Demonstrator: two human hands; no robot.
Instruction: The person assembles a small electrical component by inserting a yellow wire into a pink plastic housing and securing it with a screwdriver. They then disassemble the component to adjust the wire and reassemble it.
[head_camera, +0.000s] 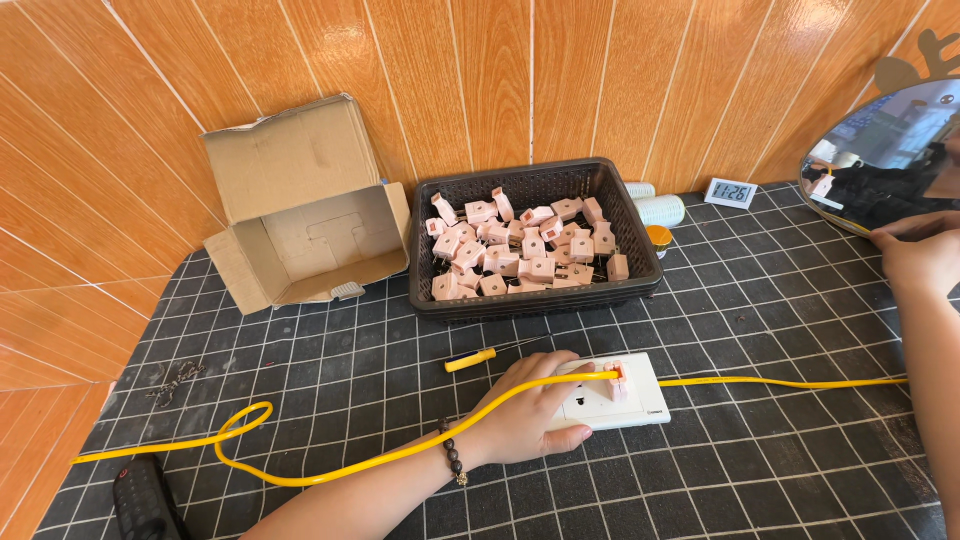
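My left hand (530, 410) lies on a white socket plate (630, 405) on the black gridded mat and holds it down. A pink plug (615, 380) is pushed into the plate's top right. A yellow cable (780, 382) runs across the plate and over my fingers, looping at the left (245, 440). My right hand (920, 255) is at the far right edge, its fingers on the rim of a round mirror (880, 155). A dark plastic basket (530, 300) behind the plate holds several pink plugs (525, 250).
An open cardboard box (300, 210) lies on its side at the back left. A yellow-handled screwdriver (472, 359) lies in front of the basket. A small digital clock (730, 192), white rolls (660, 210), a chain (175, 382) and a black remote (145, 500) are also on the mat.
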